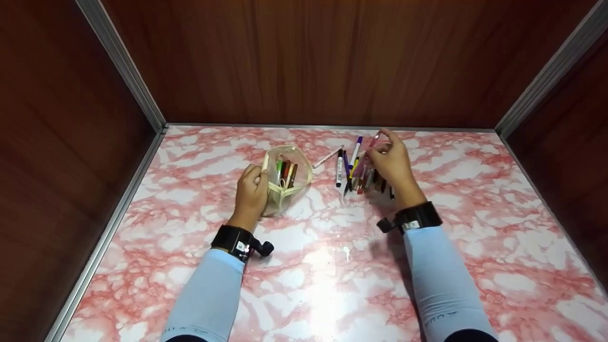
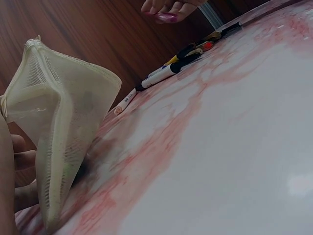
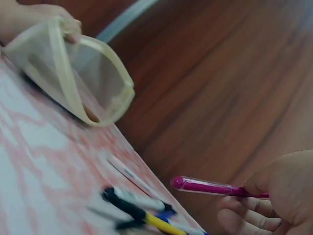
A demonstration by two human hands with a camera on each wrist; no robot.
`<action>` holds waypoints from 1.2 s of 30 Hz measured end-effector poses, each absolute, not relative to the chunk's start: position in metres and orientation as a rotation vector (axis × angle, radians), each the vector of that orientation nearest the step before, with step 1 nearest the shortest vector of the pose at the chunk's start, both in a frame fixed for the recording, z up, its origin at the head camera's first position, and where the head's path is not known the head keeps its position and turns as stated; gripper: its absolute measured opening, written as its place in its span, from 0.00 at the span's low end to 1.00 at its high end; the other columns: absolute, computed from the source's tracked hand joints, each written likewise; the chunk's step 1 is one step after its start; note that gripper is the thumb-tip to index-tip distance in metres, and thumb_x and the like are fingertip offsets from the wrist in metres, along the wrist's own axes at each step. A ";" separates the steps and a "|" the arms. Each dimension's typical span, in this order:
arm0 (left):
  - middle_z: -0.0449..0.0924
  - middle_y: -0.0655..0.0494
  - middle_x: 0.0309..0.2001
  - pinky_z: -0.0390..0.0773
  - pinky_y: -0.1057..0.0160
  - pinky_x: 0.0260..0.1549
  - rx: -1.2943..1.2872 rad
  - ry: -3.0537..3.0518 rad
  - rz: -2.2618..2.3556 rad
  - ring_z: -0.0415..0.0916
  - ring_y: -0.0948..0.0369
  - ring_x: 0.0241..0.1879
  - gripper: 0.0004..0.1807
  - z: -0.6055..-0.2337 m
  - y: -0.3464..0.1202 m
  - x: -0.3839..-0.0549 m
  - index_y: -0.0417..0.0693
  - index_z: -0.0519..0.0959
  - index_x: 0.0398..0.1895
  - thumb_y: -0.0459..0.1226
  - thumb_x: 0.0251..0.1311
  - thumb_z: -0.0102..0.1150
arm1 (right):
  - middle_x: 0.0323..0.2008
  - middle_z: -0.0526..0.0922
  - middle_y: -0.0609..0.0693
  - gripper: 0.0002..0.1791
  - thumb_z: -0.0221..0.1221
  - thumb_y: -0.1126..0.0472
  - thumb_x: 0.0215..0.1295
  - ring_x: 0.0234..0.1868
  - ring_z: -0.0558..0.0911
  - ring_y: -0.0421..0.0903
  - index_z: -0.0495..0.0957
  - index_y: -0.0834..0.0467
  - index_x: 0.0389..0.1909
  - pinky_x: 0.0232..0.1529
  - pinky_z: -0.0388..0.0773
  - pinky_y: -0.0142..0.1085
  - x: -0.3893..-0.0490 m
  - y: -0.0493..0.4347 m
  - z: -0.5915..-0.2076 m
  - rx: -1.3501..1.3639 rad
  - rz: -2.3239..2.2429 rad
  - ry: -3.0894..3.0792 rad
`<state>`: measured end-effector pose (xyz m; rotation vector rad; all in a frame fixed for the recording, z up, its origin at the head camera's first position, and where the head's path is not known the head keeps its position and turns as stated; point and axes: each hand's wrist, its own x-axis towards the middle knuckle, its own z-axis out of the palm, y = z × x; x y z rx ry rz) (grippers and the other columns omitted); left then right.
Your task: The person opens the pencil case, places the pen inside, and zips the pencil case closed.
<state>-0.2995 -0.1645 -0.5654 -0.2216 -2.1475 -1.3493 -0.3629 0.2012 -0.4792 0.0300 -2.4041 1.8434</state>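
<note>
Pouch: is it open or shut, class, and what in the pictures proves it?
The pouch is open: it gapes in the head view, with pens visible inside, and the right wrist view shows its rim spread.

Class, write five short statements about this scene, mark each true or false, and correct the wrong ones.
1. The left hand grips a cream mesh pouch. True.
2. The pouch's mouth is closed. False: it is open.
3. The right hand holds a magenta pen. True.
4. The pouch is empty. False: several coloured pens are inside.
5. A white marker with black ends lies on the marbled tabletop. True.
</note>
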 end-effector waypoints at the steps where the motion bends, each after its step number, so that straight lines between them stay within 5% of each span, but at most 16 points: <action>1: 0.80 0.41 0.38 0.79 0.56 0.47 -0.225 -2.148 -1.347 0.80 0.49 0.42 0.12 -0.565 -0.164 -0.300 0.34 0.81 0.33 0.31 0.77 0.58 | 0.35 0.88 0.49 0.41 0.63 0.72 0.76 0.29 0.90 0.38 0.63 0.59 0.87 0.42 0.95 0.41 -0.363 0.194 -0.480 0.046 1.859 -2.383; 7: 0.81 0.41 0.39 0.81 0.55 0.47 -0.221 -2.158 -1.344 0.80 0.49 0.42 0.12 -0.565 -0.165 -0.301 0.34 0.80 0.32 0.31 0.78 0.58 | 0.32 0.89 0.48 0.40 0.65 0.75 0.74 0.30 0.92 0.41 0.64 0.60 0.83 0.40 0.94 0.37 -0.360 0.139 -0.481 0.123 2.007 -2.277; 14: 0.81 0.41 0.39 0.81 0.56 0.47 -0.226 -2.156 -1.349 0.80 0.49 0.42 0.12 -0.566 -0.165 -0.302 0.33 0.80 0.33 0.31 0.78 0.59 | 0.32 0.91 0.53 0.38 0.69 0.76 0.70 0.33 0.94 0.54 0.68 0.60 0.78 0.46 0.95 0.51 -0.351 0.080 -0.488 0.115 2.003 -2.272; 17: 0.81 0.41 0.39 0.82 0.54 0.48 -0.224 -2.148 -1.349 0.80 0.49 0.43 0.11 -0.566 -0.165 -0.302 0.33 0.82 0.34 0.30 0.77 0.59 | 0.36 0.92 0.59 0.37 0.70 0.76 0.67 0.36 0.93 0.58 0.71 0.59 0.76 0.41 0.94 0.44 -0.346 0.061 -0.491 0.144 1.927 -2.368; 20: 0.82 0.40 0.40 0.83 0.53 0.48 -0.216 -2.144 -1.359 0.81 0.48 0.43 0.10 -0.566 -0.165 -0.302 0.32 0.83 0.36 0.30 0.77 0.59 | 0.39 0.94 0.62 0.37 0.72 0.74 0.67 0.34 0.93 0.52 0.73 0.62 0.77 0.36 0.92 0.37 -0.344 0.049 -0.495 0.233 1.857 -2.483; 24: 0.82 0.41 0.41 0.83 0.54 0.49 -0.208 -2.146 -1.380 0.81 0.49 0.44 0.11 -0.566 -0.163 -0.301 0.32 0.83 0.36 0.31 0.78 0.59 | 0.42 0.94 0.67 0.34 0.68 0.72 0.72 0.30 0.92 0.45 0.75 0.66 0.79 0.36 0.93 0.36 -0.342 0.048 -0.497 0.340 1.932 -2.570; 28: 0.80 0.41 0.39 0.80 0.56 0.47 -0.205 -2.146 -1.358 0.79 0.50 0.42 0.12 -0.566 -0.161 -0.302 0.33 0.81 0.33 0.31 0.77 0.59 | 0.44 0.93 0.70 0.24 0.66 0.71 0.75 0.31 0.93 0.45 0.82 0.69 0.70 0.42 0.95 0.42 -0.340 0.061 -0.494 0.371 1.954 -2.604; 33: 0.79 0.41 0.38 0.79 0.56 0.45 -0.217 -2.138 -1.341 0.78 0.49 0.41 0.12 -0.566 -0.162 -0.301 0.34 0.80 0.32 0.31 0.76 0.59 | 0.37 0.94 0.60 0.14 0.65 0.69 0.76 0.31 0.92 0.43 0.88 0.70 0.57 0.44 0.95 0.49 -0.345 0.092 -0.496 0.325 1.868 -2.574; 36: 0.80 0.41 0.39 0.81 0.54 0.47 -0.211 -2.133 -1.345 0.79 0.49 0.42 0.11 -0.566 -0.163 -0.301 0.33 0.81 0.33 0.31 0.77 0.59 | 0.33 0.92 0.51 0.13 0.65 0.67 0.78 0.29 0.90 0.41 0.87 0.71 0.56 0.40 0.95 0.44 -0.350 0.111 -0.501 0.258 1.913 -2.532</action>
